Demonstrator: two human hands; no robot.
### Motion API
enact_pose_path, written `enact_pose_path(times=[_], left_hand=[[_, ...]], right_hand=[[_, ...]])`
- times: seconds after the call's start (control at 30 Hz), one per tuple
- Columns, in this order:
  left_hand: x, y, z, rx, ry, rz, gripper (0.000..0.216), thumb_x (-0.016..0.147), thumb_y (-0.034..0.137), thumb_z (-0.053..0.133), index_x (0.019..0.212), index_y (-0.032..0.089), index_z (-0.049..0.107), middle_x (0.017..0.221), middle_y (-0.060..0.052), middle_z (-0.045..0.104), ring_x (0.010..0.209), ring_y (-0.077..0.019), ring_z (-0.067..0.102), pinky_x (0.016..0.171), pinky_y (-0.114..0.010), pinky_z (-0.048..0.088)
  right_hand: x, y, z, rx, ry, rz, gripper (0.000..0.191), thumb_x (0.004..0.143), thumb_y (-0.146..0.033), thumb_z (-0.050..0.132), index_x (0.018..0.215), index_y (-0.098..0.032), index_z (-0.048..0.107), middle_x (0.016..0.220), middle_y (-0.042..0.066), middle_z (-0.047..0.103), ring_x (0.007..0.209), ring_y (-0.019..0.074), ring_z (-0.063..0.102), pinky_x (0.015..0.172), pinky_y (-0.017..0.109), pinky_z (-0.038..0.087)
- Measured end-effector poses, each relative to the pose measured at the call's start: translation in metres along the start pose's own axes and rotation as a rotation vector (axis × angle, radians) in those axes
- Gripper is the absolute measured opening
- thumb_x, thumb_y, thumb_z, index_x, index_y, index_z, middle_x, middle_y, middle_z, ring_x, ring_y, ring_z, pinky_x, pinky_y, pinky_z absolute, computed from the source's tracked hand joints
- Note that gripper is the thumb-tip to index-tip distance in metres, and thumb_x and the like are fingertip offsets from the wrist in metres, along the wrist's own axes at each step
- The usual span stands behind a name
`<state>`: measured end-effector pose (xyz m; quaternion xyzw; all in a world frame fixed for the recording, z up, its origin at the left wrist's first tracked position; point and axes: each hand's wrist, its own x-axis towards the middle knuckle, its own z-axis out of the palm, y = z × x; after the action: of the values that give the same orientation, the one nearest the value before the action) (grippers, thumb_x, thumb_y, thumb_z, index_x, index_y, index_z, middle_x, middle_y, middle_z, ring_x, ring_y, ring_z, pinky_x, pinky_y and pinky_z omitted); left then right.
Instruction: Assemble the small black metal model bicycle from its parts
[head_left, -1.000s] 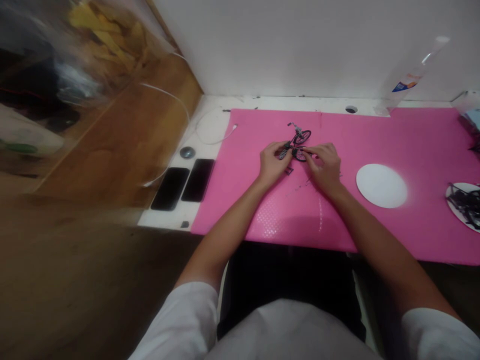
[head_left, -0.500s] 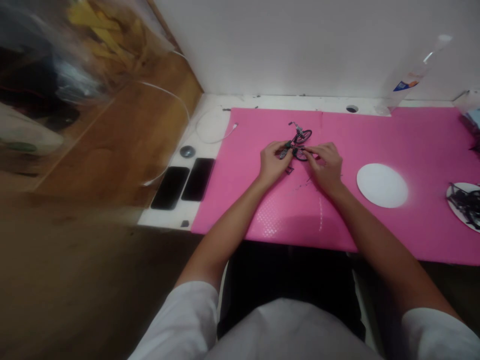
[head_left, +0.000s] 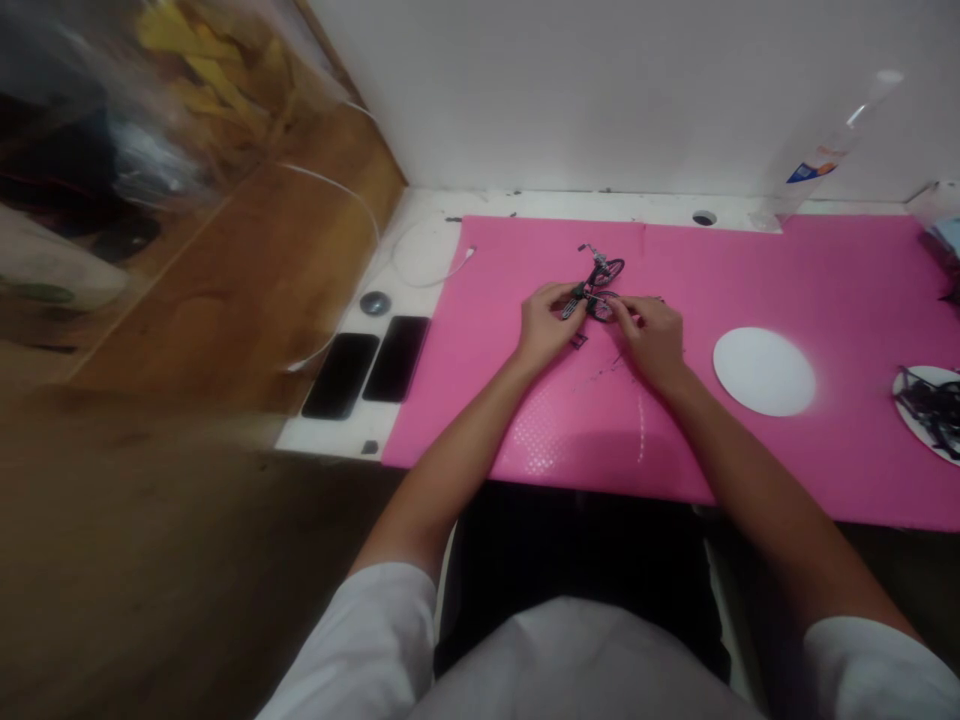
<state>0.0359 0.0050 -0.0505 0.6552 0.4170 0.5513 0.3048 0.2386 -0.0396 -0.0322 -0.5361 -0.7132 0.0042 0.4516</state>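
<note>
A small black toy bicycle [head_left: 604, 272] is held just above or on the pink mat [head_left: 525, 260]; I cannot tell which. Its handlebar and one wheel point away from me. My left hand [head_left: 550, 318] is closed on the frame from the left side. At the nearer wheel, my right hand [head_left: 651, 332] is closed in a pinch, thumb and forefinger at the wheel's right edge. Whether those fingertips hold a tiny part is too small to see. A small black piece [head_left: 578, 341] and some thin dark bits [head_left: 598, 376] lie close below the hands.
A white disc [head_left: 764, 371] lies right of my hands, and a white plate [head_left: 900, 408] with black parts is farther right. Two phones [head_left: 396, 358] and a round dark object [head_left: 375, 303] sit left. A clear bottle [head_left: 814, 165] leans at the back wall.
The right hand's fingers have curled in a little and shifted slightly at the near wheel. The toy bicycle has moved by a tiny amount; the left hand stays on it.
</note>
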Motion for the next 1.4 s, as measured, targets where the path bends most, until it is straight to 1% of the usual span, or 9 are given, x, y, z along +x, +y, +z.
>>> enact_pose_path(times=[0.13, 0.17, 0.3, 0.5, 0.63, 0.83, 1.0, 1.23, 1.4], left_hand=[[-0.006, 0.007, 0.003, 0.021, -0.120, 0.027, 0.029, 0.096, 0.016, 0.081, 0.124, 0.022, 0.089, 0.116, -0.009, 0.087, 0.099, -0.0186, 0.084, 0.096, -0.035, 0.070], [-0.007, 0.008, 0.005, 0.019, -0.125, 0.031, 0.030, 0.096, 0.016, 0.081, 0.124, 0.023, 0.089, 0.115, -0.009, 0.088, 0.099, -0.0186, 0.084, 0.096, -0.035, 0.070], [-0.005, 0.005, 0.005, -0.013, -0.062, -0.002, 0.025, 0.096, 0.017, 0.083, 0.120, 0.021, 0.088, 0.115, -0.010, 0.088, 0.097, -0.0188, 0.085, 0.097, -0.036, 0.071], [0.001, -0.005, 0.003, -0.023, 0.033, -0.041, 0.025, 0.096, 0.022, 0.087, 0.121, 0.020, 0.088, 0.116, -0.011, 0.089, 0.099, -0.0196, 0.087, 0.097, -0.036, 0.072], [-0.001, -0.005, 0.006, -0.025, 0.025, -0.039, 0.025, 0.096, 0.022, 0.087, 0.120, 0.019, 0.088, 0.116, -0.012, 0.089, 0.099, -0.0196, 0.087, 0.098, -0.036, 0.072], [-0.002, 0.001, 0.005, 0.002, 0.012, -0.040, 0.025, 0.095, 0.023, 0.088, 0.120, 0.022, 0.089, 0.116, -0.011, 0.090, 0.097, -0.0191, 0.086, 0.097, -0.035, 0.072], [-0.001, -0.001, 0.004, 0.009, 0.014, -0.040, 0.026, 0.095, 0.022, 0.087, 0.121, 0.023, 0.089, 0.116, -0.010, 0.090, 0.098, -0.0192, 0.086, 0.096, -0.036, 0.072], [-0.001, -0.002, 0.005, 0.002, 0.006, -0.037, 0.025, 0.095, 0.022, 0.087, 0.120, 0.022, 0.089, 0.114, -0.010, 0.090, 0.097, -0.0187, 0.086, 0.094, -0.034, 0.071], [-0.001, -0.001, 0.004, 0.006, 0.001, -0.036, 0.025, 0.095, 0.023, 0.087, 0.120, 0.022, 0.089, 0.114, -0.011, 0.090, 0.097, -0.0193, 0.086, 0.095, -0.036, 0.071]], right_hand=[[0.000, 0.000, 0.001, -0.055, 0.013, -0.026, 0.057, 0.117, -0.064, 0.055, 0.093, -0.024, 0.088, 0.083, 0.007, 0.086, 0.076, 0.0222, 0.076, 0.079, 0.039, 0.059], [0.001, -0.001, 0.000, -0.065, 0.019, -0.029, 0.057, 0.118, -0.063, 0.054, 0.091, -0.024, 0.087, 0.083, 0.007, 0.085, 0.075, 0.0217, 0.076, 0.078, 0.038, 0.058], [0.003, -0.003, -0.006, -0.065, 0.052, -0.026, 0.053, 0.118, -0.058, 0.057, 0.087, -0.025, 0.084, 0.079, 0.006, 0.083, 0.072, 0.0206, 0.072, 0.076, 0.038, 0.056], [0.006, -0.003, -0.009, 0.022, 0.079, -0.009, 0.047, 0.115, -0.061, 0.063, 0.100, -0.024, 0.089, 0.091, 0.007, 0.088, 0.078, 0.0223, 0.075, 0.078, 0.039, 0.060], [0.005, -0.004, -0.007, 0.053, 0.094, -0.014, 0.043, 0.114, -0.059, 0.066, 0.104, -0.026, 0.091, 0.097, 0.007, 0.089, 0.081, 0.0226, 0.077, 0.081, 0.040, 0.063], [0.003, -0.006, -0.006, 0.072, 0.109, -0.023, 0.036, 0.113, -0.054, 0.068, 0.107, -0.027, 0.091, 0.101, 0.006, 0.090, 0.086, 0.0238, 0.080, 0.081, 0.041, 0.065], [0.003, -0.006, -0.004, 0.056, 0.100, -0.013, 0.034, 0.112, -0.053, 0.069, 0.107, -0.028, 0.091, 0.101, 0.007, 0.090, 0.087, 0.0246, 0.080, 0.082, 0.042, 0.065], [0.001, -0.008, -0.004, 0.105, 0.133, -0.029, 0.035, 0.113, -0.055, 0.070, 0.108, -0.027, 0.090, 0.101, 0.008, 0.090, 0.087, 0.0248, 0.079, 0.083, 0.043, 0.064], [0.002, -0.008, -0.004, 0.074, 0.117, -0.002, 0.036, 0.113, -0.057, 0.069, 0.109, -0.028, 0.091, 0.102, 0.007, 0.090, 0.087, 0.0248, 0.079, 0.083, 0.044, 0.065]])
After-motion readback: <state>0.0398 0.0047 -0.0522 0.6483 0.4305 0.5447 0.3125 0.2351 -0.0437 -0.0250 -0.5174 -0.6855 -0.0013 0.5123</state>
